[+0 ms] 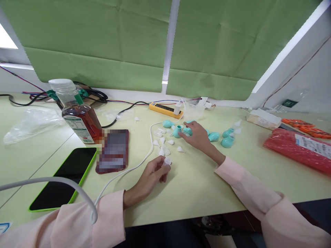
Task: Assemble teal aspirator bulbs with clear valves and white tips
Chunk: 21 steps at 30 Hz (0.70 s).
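My left hand [153, 175] is closed, pinching a small translucent plastic piece [168, 161] between thumb and fingers above the table. Farther right, my right hand [196, 136] reaches over a group of teal rubber bulbs, its thumb and forefinger spread apart. One upright teal bulb [177, 131] shows its open neck just left of the thumb; another teal bulb [187, 130] is partly hidden behind the hand. Several small white funnel-shaped tips [161, 151] lie between my hands. Two more bulbs at the right, including a teal bulb [227, 141], have white pieces at their necks.
A yellow power strip [165, 110] sits at the back, with a white cable [147, 156] running forward. On the left are a bottle of amber liquid [82, 119], a green-edged phone [64, 177] and a red-edged phone [113, 150]. A red bubble-wrap package [297, 148] lies right.
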Each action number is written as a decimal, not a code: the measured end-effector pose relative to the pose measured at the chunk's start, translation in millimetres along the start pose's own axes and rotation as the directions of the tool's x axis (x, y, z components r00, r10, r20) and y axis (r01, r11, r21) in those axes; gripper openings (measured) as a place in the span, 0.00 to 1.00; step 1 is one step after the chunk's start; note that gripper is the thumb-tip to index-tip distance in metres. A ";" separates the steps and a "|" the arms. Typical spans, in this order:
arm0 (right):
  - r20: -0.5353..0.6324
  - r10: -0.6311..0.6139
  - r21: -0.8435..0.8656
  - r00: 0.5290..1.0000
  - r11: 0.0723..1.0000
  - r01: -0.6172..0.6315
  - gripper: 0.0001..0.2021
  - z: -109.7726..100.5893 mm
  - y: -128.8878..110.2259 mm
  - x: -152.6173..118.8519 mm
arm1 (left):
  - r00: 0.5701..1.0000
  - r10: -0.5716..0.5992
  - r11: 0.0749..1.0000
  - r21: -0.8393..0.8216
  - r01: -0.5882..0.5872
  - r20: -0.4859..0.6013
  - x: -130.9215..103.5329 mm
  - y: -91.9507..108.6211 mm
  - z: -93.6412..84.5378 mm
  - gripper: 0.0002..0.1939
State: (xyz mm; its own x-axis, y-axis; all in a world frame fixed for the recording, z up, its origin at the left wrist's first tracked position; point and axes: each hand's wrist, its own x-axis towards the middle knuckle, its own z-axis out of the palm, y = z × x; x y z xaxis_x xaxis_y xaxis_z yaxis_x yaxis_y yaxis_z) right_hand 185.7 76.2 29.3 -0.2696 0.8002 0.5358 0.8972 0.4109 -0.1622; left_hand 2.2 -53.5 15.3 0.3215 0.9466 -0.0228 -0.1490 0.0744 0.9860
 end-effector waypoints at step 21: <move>0.287 -0.245 0.723 0.926 0.690 -0.042 0.08 -53.0 -46.9 -67.0 | 0.969 0.246 0.809 0.550 -0.206 0.001 -11.9 11.0 1.6 0.17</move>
State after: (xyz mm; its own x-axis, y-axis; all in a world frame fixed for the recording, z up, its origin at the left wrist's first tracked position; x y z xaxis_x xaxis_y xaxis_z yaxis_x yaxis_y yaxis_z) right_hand 180.3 -19.8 44.9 -0.5696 0.7659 0.2983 0.3772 0.5660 -0.7330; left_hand -1.8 -64.4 26.7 0.2762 0.9354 0.2210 0.3270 -0.3076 0.8936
